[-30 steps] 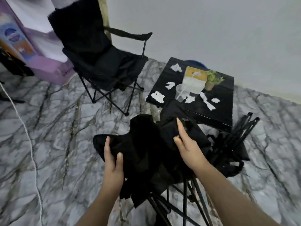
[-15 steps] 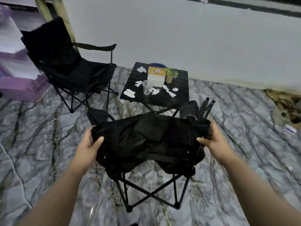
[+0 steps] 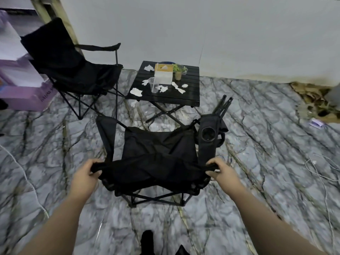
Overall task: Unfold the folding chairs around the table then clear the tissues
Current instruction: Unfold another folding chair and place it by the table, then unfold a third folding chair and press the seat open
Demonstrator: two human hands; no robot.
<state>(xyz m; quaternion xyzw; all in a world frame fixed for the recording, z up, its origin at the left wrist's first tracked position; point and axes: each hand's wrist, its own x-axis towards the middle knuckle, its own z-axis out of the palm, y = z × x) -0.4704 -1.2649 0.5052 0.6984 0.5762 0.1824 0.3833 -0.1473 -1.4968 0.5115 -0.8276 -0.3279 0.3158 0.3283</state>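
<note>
A black folding chair (image 3: 156, 155) stands spread out in front of me, its seat facing the table. My left hand (image 3: 86, 173) grips the left top corner of its backrest, and my right hand (image 3: 221, 169) grips the right top corner. Beyond it stands a small black table (image 3: 191, 92) strewn with several crumpled white tissues (image 3: 136, 92). One more tissue (image 3: 134, 103) lies on the floor by the table's left leg. A second black folding chair (image 3: 73, 70) stands unfolded at the far left. A folded chair (image 3: 221, 105) lies on the floor right of the table.
On the table are a tissue box (image 3: 163, 75), a clear plastic cup (image 3: 154, 85) and a small potted plant (image 3: 178, 70). Purple boxes (image 3: 24, 92) stand at far left. White cables (image 3: 320, 172) trail over the marble floor at right, debris (image 3: 312, 96) lies by the wall.
The chair in my hands has spread wider and dropped, its armrests now out to the sides. Both hands moved apart to the backrest's top corners. The view has pulled back.
</note>
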